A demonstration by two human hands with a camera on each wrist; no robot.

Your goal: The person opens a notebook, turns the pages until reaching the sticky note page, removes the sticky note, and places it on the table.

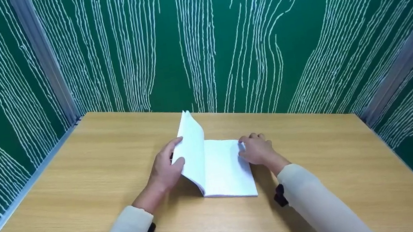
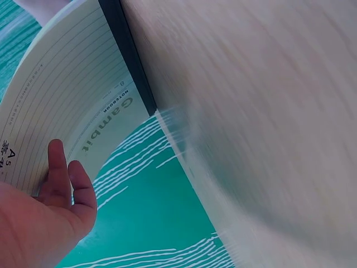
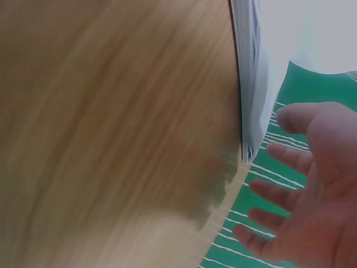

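A white-paged notebook [image 1: 226,168] lies spread on the table, its right half flat and its left half raised nearly upright. My left hand [image 1: 165,168] grips the outer edge of that raised half, thumb on the page side and fingers behind. In the left wrist view the lined back of the notebook [image 2: 78,78] shows "Gambit" and "NOTEBOOK" lettering beside a black spine strip. My right hand [image 1: 256,149] is at the right page's outer edge. From the right wrist view, its fingers [image 3: 273,192] are spread and loosely bent beside the page stack, pinching nothing.
The wooden table [image 1: 91,173] stretches around the notebook on all sides. Green walls [image 1: 168,57] with white wavy lines rise behind and beside it, with grey posts [image 1: 46,60] at the corners. Dark wrist devices [image 1: 280,195] sit under the pale sleeves.
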